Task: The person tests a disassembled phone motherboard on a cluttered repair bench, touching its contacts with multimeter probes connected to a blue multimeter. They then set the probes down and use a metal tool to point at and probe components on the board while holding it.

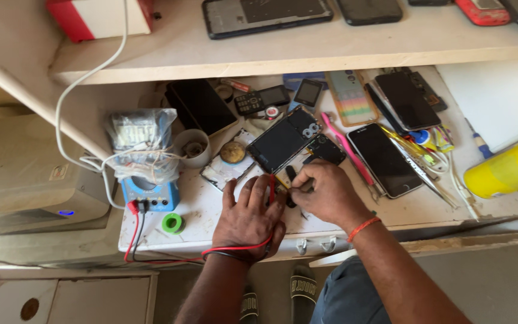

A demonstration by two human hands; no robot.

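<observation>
Both hands meet over a small dark part (pixel 291 177) on the white bench (pixel 211 210). Left hand (pixel 250 216) lies flat with fingers spread, a red probe lead (pixel 271 191) under them; right hand (pixel 325 192) is pinched closed on a thin tool. Just above the pinch lies a black phone (pixel 283 139). The red and black leads wrap the left wrist, so I judge a tug could drag the blue multimeter (pixel 150 193) to the left.

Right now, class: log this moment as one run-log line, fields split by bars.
left hand: flat on bench, red probe | right hand: pinching black probe | meter: left | phone: above hands
</observation>
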